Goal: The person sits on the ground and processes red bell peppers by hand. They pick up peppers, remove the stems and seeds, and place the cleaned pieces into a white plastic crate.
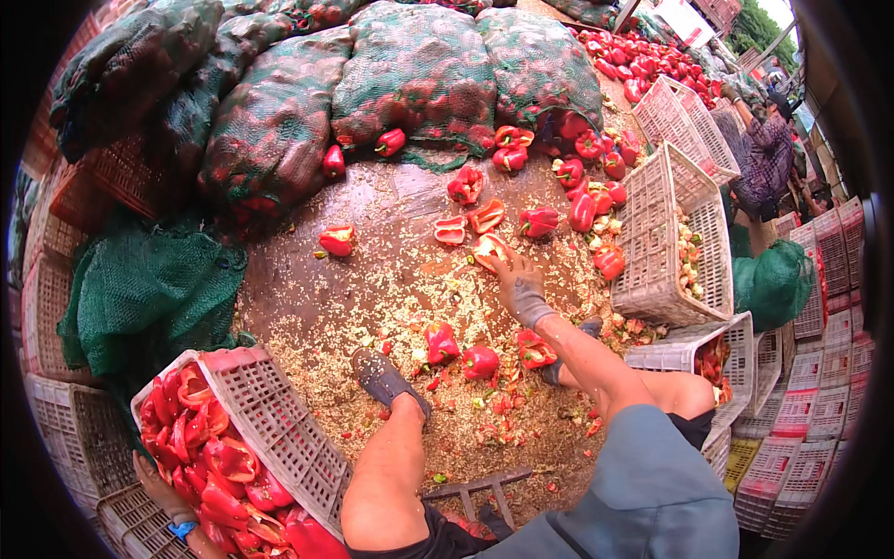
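Note:
My right hand (522,290), in a grey work glove, reaches over the brown floor and has its fingers on a cut red bell pepper half (492,249), whose pale inside shows. Two more cut halves (487,215) (450,230) lie just beyond it. Far to the lower left, my left hand (162,487) lies along the outer side of a tilted plastic crate (276,402) filled with red pepper pieces (209,454); its fingers are partly hidden. Between my feet rest a whole pepper (480,363) and an opened one (441,342).
Pale seeds (391,314) cover much of the floor. Green mesh sacks (415,70) of peppers line the far side. At right stand a crate (649,237) holding cores and scraps, loose peppers (587,209) and stacked crates (814,419). Another person (758,150) works farther right.

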A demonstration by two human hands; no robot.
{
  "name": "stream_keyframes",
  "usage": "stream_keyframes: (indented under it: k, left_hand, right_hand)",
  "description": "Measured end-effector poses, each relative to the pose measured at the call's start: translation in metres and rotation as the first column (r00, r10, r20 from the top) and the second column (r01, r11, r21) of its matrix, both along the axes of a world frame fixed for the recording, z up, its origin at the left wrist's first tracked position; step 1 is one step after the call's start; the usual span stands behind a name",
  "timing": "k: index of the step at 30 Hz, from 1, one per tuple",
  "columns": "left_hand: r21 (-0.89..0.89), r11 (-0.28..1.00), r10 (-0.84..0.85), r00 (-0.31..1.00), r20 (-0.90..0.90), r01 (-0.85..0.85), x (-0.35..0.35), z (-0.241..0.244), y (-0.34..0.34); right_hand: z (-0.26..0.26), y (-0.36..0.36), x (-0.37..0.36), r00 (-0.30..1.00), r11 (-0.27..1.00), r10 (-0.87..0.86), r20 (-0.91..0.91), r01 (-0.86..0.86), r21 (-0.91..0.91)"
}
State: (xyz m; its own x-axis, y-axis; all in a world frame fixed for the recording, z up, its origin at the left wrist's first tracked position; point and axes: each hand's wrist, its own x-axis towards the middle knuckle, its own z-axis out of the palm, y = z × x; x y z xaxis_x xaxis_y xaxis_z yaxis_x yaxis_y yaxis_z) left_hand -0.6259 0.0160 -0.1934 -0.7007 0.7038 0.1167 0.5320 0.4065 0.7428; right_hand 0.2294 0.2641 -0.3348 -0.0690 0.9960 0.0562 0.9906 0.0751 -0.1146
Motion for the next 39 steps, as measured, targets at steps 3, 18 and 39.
stream_keyframes:
  k: [3,18,39]
  left_hand:
    - [-0.029,0.977,-0.214,0.957,-0.194,0.213,0.168,0.056,0.072]
    - [-0.038,0.542,-0.216,0.183,0.959,0.839,0.559,-0.12,0.245]
    - [-0.075,0.665,-0.185,0.261,0.948,0.743,0.615,-0.184,0.23]
  right_hand:
    - [-0.065,0.07,0.048,0.978,0.992,0.118,0.169,-0.11,-0.055]
    - [-0.044,0.034,-0.019,0.917,0.902,0.336,-0.214,-0.379,-0.207]
    - [0.013,-0.099,0.08,0.851,0.811,0.477,0.22,-0.33,-0.483]
